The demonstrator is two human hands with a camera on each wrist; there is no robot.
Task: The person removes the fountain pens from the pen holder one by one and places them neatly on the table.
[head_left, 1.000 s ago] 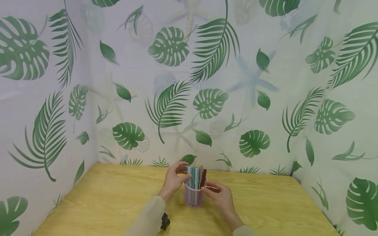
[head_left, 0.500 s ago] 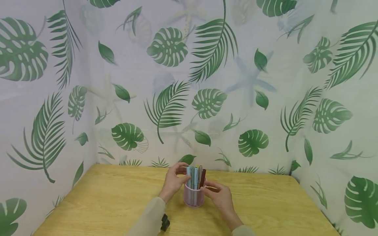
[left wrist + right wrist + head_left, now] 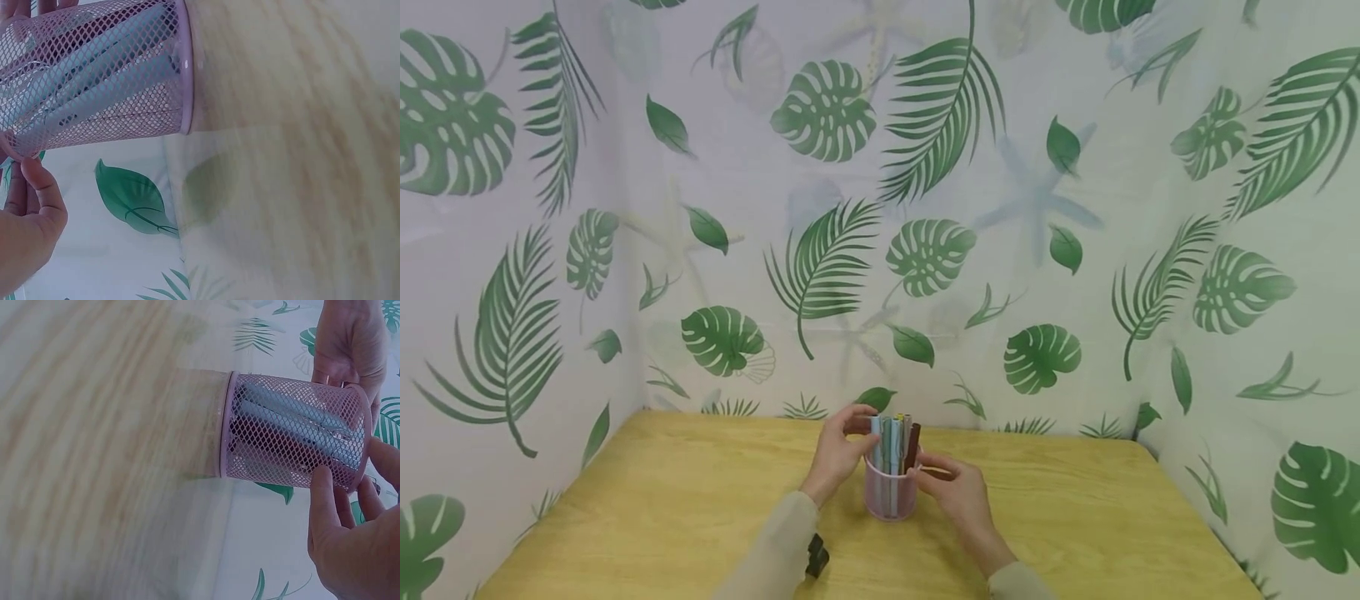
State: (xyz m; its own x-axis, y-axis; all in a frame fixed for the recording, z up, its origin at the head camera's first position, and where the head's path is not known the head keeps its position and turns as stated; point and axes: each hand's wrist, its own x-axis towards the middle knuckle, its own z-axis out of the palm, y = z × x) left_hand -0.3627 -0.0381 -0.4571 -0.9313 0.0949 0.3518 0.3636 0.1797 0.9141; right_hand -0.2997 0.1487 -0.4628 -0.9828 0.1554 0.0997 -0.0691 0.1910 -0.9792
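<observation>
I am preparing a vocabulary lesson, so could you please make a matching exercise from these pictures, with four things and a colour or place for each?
1. Left hand
2. Mesh cup
3. Right hand
4. Tabletop

A. Pink
B. At the cup's right side
C. Yellow, wood-grained
D. At the cup's left side

Right pairs: 1-D, 2-A, 3-B, 4-C
</observation>
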